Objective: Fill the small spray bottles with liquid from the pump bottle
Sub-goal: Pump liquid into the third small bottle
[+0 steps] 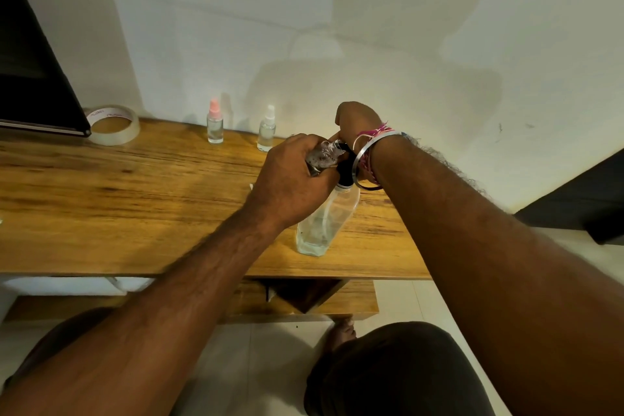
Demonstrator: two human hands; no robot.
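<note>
Gripping a small clear open spray bottle (323,155) tilted in its curled fingers, the left hand (293,179) held the bottle's mouth up against the black pump head (345,168) of the large clear faceted plastic pump bottle (326,223). The right hand (356,123) sat on top of that pump head, wrist bent down; its fingers were hidden behind the hand, so I could not tell how far they were curled or whether they pressed or merely rested.

Risks noted, as judgement:
1. Liquid could miss the narrow mouth and run over the left fingers onto the wooden table (135,206), since the small bottle was tilted and its alignment with the nozzle was not visible.
2. A hard press could tip the pump bottle, which stood free near the table's front edge with no hand round its body.
3. Little liquid remained in the bottom of the pump bottle, so the pump might draw air and spit.

Condition of task items: the held bottle looked wet or speckled inside, fill level unreadable. 2 further small clear spray bottles stood capped and upright near the wall, well apart from the hands: 1 with a pink sprayer (215,125), 1 with a white sprayer (267,130), both apparently part filled
</note>
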